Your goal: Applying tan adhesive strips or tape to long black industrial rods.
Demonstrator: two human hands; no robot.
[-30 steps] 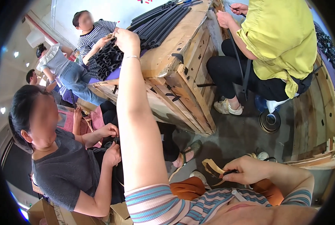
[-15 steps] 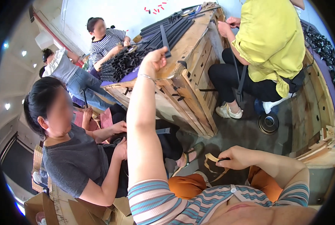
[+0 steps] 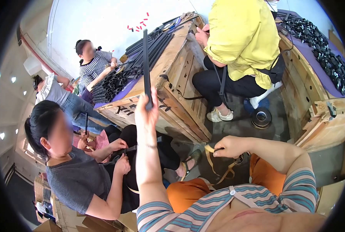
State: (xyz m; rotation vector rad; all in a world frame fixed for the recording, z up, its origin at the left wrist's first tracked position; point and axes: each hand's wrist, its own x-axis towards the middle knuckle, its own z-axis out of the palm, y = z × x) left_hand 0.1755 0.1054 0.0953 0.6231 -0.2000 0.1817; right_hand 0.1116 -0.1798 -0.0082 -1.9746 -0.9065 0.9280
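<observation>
My left hand (image 3: 147,113) is raised on an outstretched arm, its fingers wrapped round the lower end of a long, narrow black strip (image 3: 146,63). The strip stands almost upright in front of the wooden crate table. Lower down on the right, my right hand (image 3: 229,147) pinches the end of a yellowish tape (image 3: 209,159), with a small dark bit between the fingers. That tape hangs in loose curls over my orange trousers (image 3: 189,193). Many black tubes (image 3: 112,83) lie piled on the crate table (image 3: 172,83) beyond my left hand.
A co-worker in grey (image 3: 77,179) sits close on my left; another in a yellow shirt (image 3: 242,42) sits ahead on the right. A tape roll (image 3: 261,117) lies on the floor. Black parts (image 3: 315,46) cover a second crate at the far right.
My left hand has come down and back from over the crate table, and the black strip now points up at full length. My right hand still pinches the tape. The view has shifted.
</observation>
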